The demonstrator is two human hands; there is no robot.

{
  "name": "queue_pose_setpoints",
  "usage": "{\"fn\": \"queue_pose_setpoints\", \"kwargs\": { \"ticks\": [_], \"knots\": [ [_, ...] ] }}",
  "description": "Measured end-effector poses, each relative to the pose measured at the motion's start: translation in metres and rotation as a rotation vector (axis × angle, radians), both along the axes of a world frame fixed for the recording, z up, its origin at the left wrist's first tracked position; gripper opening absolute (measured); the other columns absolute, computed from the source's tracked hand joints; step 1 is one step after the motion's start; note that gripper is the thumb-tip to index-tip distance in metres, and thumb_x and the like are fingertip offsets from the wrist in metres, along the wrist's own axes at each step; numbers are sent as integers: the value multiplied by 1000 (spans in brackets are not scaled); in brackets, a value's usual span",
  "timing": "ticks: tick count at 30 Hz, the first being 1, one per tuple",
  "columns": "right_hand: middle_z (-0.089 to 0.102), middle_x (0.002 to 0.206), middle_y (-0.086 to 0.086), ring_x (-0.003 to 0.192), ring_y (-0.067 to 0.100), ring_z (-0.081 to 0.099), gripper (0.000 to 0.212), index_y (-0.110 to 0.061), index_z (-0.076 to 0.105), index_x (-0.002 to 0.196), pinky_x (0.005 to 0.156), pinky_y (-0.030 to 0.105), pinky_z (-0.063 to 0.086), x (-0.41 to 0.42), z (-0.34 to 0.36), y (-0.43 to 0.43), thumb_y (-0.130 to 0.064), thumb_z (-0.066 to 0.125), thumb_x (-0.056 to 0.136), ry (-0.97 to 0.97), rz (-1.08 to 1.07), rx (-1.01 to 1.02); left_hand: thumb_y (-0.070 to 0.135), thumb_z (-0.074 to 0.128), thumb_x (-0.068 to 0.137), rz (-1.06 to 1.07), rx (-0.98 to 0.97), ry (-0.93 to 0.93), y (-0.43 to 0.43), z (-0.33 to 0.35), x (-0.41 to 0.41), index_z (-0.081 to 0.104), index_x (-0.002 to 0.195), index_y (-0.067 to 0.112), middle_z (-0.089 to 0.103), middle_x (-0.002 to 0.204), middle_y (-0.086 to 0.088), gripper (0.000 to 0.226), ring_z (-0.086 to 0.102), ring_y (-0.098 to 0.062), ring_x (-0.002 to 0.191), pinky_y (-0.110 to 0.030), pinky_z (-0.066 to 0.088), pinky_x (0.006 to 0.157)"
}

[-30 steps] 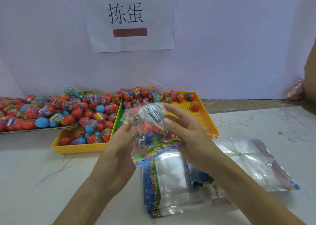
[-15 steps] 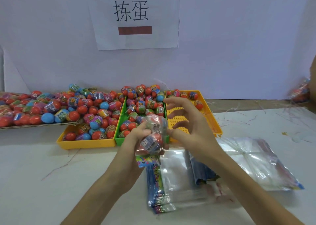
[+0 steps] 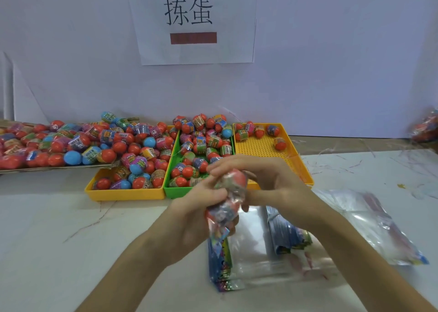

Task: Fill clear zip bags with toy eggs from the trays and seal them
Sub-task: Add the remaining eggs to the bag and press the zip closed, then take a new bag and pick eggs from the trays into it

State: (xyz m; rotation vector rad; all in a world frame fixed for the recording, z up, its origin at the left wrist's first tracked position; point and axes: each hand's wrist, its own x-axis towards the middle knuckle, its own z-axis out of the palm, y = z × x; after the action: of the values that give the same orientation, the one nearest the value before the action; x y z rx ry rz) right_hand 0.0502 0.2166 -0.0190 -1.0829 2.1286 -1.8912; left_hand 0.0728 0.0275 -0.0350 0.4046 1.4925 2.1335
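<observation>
- Your left hand (image 3: pixel 196 219) and right hand (image 3: pixel 275 188) both have fingers clamped on one filled bag (image 3: pixel 228 198); the seal looks unfinished.
- Plenty of toy eggs (image 3: pixel 134 149) and empty bags (image 3: pixel 256 259) left.

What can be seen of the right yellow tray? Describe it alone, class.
The right yellow tray looks like shallow rectangular plastic, with a raised rim and a floor of fine dots. It lies flat on the table, close beside the green tray. Only a few eggs rest in it, mostly at the far end. The right hand hides its near left corner.
</observation>
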Motion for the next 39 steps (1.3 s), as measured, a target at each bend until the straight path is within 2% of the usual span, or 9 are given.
{"fn": "queue_pose_setpoints", "kwargs": {
  "ticks": [3, 7, 11, 15, 19, 23, 29, 34, 39],
  "knots": [
    [68, 123, -3, 118, 13, 62, 42, -16, 74, 116, 88, 34, 57, -7, 1, 3, 1, 52, 85, -68, -169, -51, 40, 88, 59, 241, -258, 267, 0, -12, -4, 48, 139, 37, 72, 118, 5, 89, 72, -18, 105, -33, 61, 81],
    [68, 96, -11, 86, 19, 69, 23, -33, 73, 110, 69, 35, 59, -12, -1, 9, -39, 64, 90, -139, -272, 162, 35, 96, 62, 481, -406, 485, 4, -21, -6, 43, 135, 49, 67, 119, 8, 91, 72, -7, 101, -18, 57, 79],
    [73, 97, 8, 76, 21, 69, 23, -20, 73, 114, 63, 29, 57, -14, -2, 12, -17, 71, 91, -168, -299, 71, 32, 87, 76, 449, -275, 342, 0, -16, -9, 48, 139, 40, 73, 116, 8, 74, 73, -16, 103, -27, 61, 79],
    [73, 92, 12, 75, 18, 67, 31, -17, 75, 112, 66, 24, 55, -17, 5, 23, -25, 75, 82, -238, -277, -84, 38, 76, 74, 463, -161, 210, -2, -13, -13, 64, 132, 17, 76, 113, -10, 63, 75, -31, 99, -40, 63, 82],
    [63, 81, 12, 73, 25, 58, 22, -21, 79, 103, 64, 28, 53, -27, 9, 46, -27, 71, 84, -333, -295, -169, 35, 69, 79, 537, -142, 200, -3, -13, -13, 69, 120, 21, 78, 104, -7, 43, 77, -29, 89, -28, 62, 70],
    [65, 101, 19, 89, 29, 61, 24, -15, 79, 104, 74, 30, 58, -30, 15, 95, -23, 75, 81, -388, -287, 40, 16, 57, 97, 598, -133, 181, -7, -18, -18, 72, 108, 14, 78, 98, -11, 18, 76, -30, 80, -26, 61, 64],
    [57, 126, 16, 111, 29, 69, 22, -12, 50, 120, 92, 36, 56, -38, 12, 157, -21, 57, 101, -443, -831, -875, 9, 52, 102, 559, -167, 173, -3, -20, -16, 75, 98, 16, 77, 94, -11, 24, 76, -33, 76, -25, 60, 61],
    [73, 96, 5, 83, 18, 72, 17, -12, 67, 110, 78, 25, 56, -42, 6, 149, -8, 56, 97, -394, -989, -644, 13, 62, 97, 471, -584, 546, 2, -25, -11, 76, 84, 37, 76, 92, 14, 31, 72, -9, 80, -17, 55, 68],
    [74, 80, -2, 66, 11, 64, 18, -20, 74, 92, 63, 19, 49, -35, 14, 119, -8, 61, 96, -121, -799, 36, 39, 67, 94, 334, -1065, 942, 4, -34, -6, 69, 105, 45, 61, 101, 37, 13, 56, 10, 101, -17, 50, 84]
  ]
}}
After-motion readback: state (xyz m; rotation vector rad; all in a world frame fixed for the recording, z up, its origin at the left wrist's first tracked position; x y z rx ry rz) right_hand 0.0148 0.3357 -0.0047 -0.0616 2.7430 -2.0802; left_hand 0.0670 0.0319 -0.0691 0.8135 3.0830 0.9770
